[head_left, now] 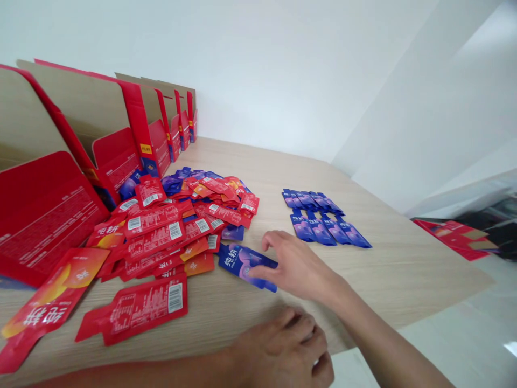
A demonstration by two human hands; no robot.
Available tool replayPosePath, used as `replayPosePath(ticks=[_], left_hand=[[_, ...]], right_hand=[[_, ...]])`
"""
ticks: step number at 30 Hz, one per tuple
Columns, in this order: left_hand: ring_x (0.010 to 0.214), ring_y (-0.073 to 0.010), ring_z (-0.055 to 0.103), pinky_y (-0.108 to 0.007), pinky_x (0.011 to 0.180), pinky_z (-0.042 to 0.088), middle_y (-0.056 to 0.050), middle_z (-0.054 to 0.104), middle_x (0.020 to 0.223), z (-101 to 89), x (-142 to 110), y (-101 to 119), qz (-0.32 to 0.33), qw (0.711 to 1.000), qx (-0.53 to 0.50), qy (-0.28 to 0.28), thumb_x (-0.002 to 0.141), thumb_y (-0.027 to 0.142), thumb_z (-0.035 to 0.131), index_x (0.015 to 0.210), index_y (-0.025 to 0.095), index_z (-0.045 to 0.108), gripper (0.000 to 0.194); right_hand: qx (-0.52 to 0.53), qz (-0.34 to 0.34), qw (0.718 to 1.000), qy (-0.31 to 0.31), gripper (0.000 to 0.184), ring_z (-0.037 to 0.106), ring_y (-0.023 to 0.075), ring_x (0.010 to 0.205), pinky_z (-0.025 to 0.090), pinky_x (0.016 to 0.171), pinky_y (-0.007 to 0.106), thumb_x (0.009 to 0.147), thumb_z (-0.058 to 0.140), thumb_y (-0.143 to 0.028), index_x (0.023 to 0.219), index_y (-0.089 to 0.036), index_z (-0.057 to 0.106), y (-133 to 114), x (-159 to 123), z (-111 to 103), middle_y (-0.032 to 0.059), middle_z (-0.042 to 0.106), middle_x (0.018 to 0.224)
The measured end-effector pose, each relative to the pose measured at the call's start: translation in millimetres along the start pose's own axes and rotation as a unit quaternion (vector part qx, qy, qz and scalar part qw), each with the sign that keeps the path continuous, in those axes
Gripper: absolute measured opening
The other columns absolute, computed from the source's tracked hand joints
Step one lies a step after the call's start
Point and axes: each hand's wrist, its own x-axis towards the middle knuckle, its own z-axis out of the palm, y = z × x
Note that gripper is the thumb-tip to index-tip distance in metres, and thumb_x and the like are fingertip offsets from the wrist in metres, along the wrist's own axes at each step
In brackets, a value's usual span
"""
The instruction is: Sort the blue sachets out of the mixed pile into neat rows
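My right hand (297, 265) reaches over the wooden table (404, 269) and pinches a blue sachet (242, 262) at the right edge of a big pile of red and blue sachets (169, 231). My left hand (288, 350) rests curled as a loose fist on the table's near edge, with nothing visible in it. Several blue sachets (323, 218) lie sorted in two neat rows to the right of my right hand.
Open red cardboard boxes (121, 145) stand in a row along the left and back of the table. A large red sachet (137, 307) lies in front of the pile. Flat red packaging (452, 234) lies off the table at the right, near a white wall.
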Motion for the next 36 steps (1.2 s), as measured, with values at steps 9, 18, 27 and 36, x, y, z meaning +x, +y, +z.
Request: replayPosePath(ticks=[9, 18, 27, 36], left_hand=[[0.088, -0.018, 0.062, -0.033, 0.081, 0.042, -0.001, 0.069, 0.091, 3.3, 0, 2, -0.031, 0.999, -0.035, 0.017, 0.1, 0.024, 0.062, 0.099, 0.015, 0.069, 0.011], [0.1, -0.0201, 0.064, -0.034, 0.095, 0.043, -0.005, 0.074, 0.106, 5.5, -1, -7, 0.002, 0.999, -0.025, 0.02, 0.105, 0.023, 0.053, 0.106, 0.015, 0.07, 0.019], [0.096, -0.021, 0.062, -0.034, 0.081, 0.041, -0.006, 0.071, 0.101, 1.9, 4, -6, -0.004, 0.999, -0.03, -0.011, 0.104, 0.022, 0.056, 0.105, 0.014, 0.067, 0.014], [0.096, -0.0209, 0.063, -0.034, 0.08, 0.044, -0.006, 0.071, 0.1, 7.6, 2, -5, -0.002, 1.0, -0.022, 0.005, 0.102, 0.022, 0.057, 0.103, 0.014, 0.067, 0.013]], right_hand=[[-0.056, -0.021, 0.997, -0.049, 0.027, 0.066, 0.0317, 0.105, 0.05, 0.091, 0.042, 0.091, 0.072, -0.037, 0.107, -0.015, 0.069, -32, 8, 27, 0.0134, 0.074, 0.106], [-0.036, 0.12, 0.988, 0.089, 0.012, 0.069, 0.026, 0.089, 0.049, 0.082, 0.036, 0.087, 0.07, -0.034, 0.091, -0.022, 0.067, 29, -36, -10, 0.0068, 0.075, 0.095], [-0.18, 0.408, 0.881, 0.158, 0.026, 0.074, 0.0325, 0.091, 0.046, 0.072, 0.036, 0.087, 0.069, -0.048, 0.093, -0.022, 0.07, 206, -54, -38, 0.012, 0.079, 0.09], [-0.184, 0.437, 0.874, 0.107, 0.035, 0.074, 0.0336, 0.095, 0.048, 0.071, 0.036, 0.087, 0.066, -0.053, 0.096, -0.021, 0.075, 241, -39, -28, 0.0159, 0.079, 0.095]])
